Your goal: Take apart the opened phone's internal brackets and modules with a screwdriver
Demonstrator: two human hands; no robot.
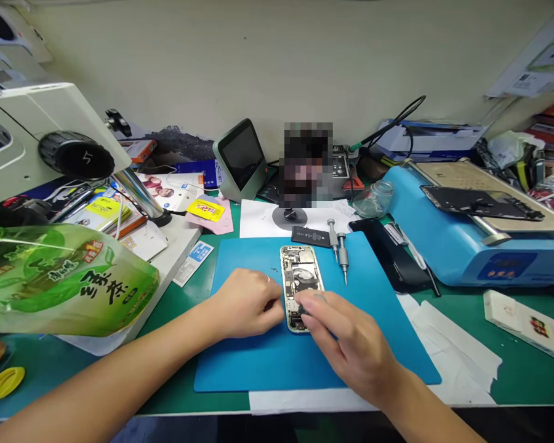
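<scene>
An opened phone [300, 277] lies face down on a blue mat [258, 363], its back removed and its boards and cables showing. My left hand [247, 303] rests on the mat against the phone's left edge, fingers curled inward beside the frame. My right hand [351, 341] comes in from the lower right, thumb and fingers pinched over the phone's lower part on a small dark piece I cannot make out. Two small screwdrivers [339, 246] and a flat black battery [310, 236] lie just beyond the phone.
A microscope [50, 135] and a green tea bag [64, 280] stand at the left. A blue heating machine [471, 237] with a phone screen on top fills the right. A small grey monitor [240, 159], a glass jar [373, 200], paper sheets [447, 354] and a white box [529, 323] lie around.
</scene>
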